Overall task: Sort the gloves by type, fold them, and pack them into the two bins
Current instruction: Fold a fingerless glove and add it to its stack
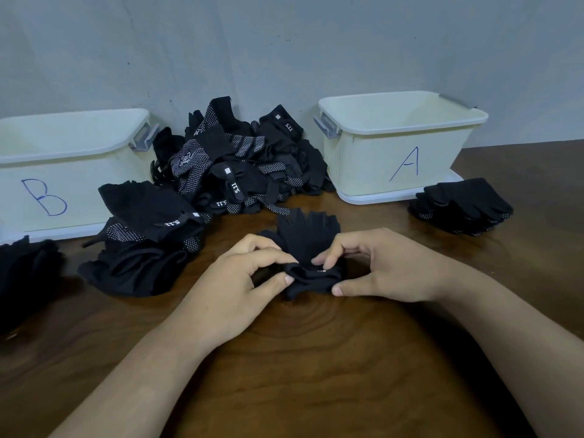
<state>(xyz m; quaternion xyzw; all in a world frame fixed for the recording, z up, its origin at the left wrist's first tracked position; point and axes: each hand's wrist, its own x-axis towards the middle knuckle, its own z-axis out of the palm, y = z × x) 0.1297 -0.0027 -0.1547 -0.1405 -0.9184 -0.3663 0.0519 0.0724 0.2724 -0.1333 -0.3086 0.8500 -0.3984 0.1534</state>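
A black fingerless glove (308, 235) lies on the wooden table (300, 358) in front of me, its cut fingers pointing away. My left hand (243, 279) pinches its bunched cuff from the left. My right hand (376, 267) pinches the same cuff from the right. A large heap of black gloves (240, 162) with white dots and "5.11" tags sits between two cream bins. The bin marked B (63, 172) stands at the left, the bin marked A (401, 143) at the right.
A stack of black dotted gloves (461, 205) lies right of bin A. Another pile of black gloves (142, 248) lies in front of bin B, and more dark gloves (25, 276) sit at the left edge. A grey wall backs the table.
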